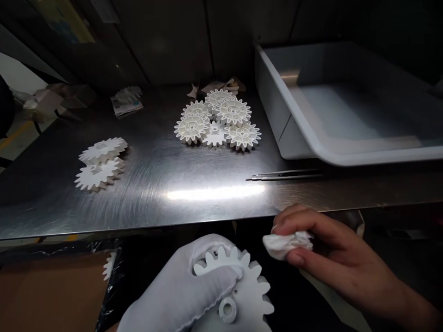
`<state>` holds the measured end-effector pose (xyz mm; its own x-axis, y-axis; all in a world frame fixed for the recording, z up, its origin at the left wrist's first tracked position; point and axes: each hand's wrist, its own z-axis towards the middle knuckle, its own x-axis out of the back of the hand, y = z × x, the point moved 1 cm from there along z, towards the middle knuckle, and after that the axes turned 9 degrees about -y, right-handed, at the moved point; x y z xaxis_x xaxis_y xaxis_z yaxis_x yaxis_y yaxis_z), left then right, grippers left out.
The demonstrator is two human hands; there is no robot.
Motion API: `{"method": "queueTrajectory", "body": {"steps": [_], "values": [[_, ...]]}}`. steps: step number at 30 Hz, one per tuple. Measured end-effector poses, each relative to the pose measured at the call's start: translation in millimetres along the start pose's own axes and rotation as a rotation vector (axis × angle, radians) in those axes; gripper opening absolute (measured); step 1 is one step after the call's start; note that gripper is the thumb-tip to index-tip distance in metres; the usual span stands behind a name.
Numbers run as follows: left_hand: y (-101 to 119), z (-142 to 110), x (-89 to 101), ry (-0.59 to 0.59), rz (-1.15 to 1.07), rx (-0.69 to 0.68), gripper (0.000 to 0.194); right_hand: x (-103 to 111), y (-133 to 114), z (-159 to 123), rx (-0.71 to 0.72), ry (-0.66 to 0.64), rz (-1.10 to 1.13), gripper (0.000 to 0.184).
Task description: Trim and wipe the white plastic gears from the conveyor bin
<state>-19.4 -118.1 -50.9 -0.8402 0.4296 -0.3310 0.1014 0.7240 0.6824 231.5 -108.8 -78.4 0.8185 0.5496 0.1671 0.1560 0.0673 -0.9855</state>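
Observation:
My left hand, in a white glove, grips a white plastic gear in front of the table edge. Its thumb lies across the gear's face, above the raised hub, and part of the gear runs out of the picture at the bottom. To the right of the gear, and apart from it, my bare right hand pinches a crumpled white cloth or tissue between thumb and fingers.
On the metal table lie a pile of white gears, two more gears at left and tweezers. A large pale tub stands at right. Below left is a cardboard box with black plastic along its edge.

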Motion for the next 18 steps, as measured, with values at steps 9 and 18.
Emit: {"method": "queueTrajectory", "body": {"steps": [9, 18], "values": [[6.0, 1.7, -10.8, -0.041, -0.011, 0.046, 0.013, -14.4, -22.3, 17.8, 0.530, -0.235, -0.237, 0.029], [7.6, 2.1, -11.2, -0.080, -0.009, 0.090, 0.012, -1.2, -14.1, 15.2, 0.453, -0.280, -0.253, 0.034]]}}
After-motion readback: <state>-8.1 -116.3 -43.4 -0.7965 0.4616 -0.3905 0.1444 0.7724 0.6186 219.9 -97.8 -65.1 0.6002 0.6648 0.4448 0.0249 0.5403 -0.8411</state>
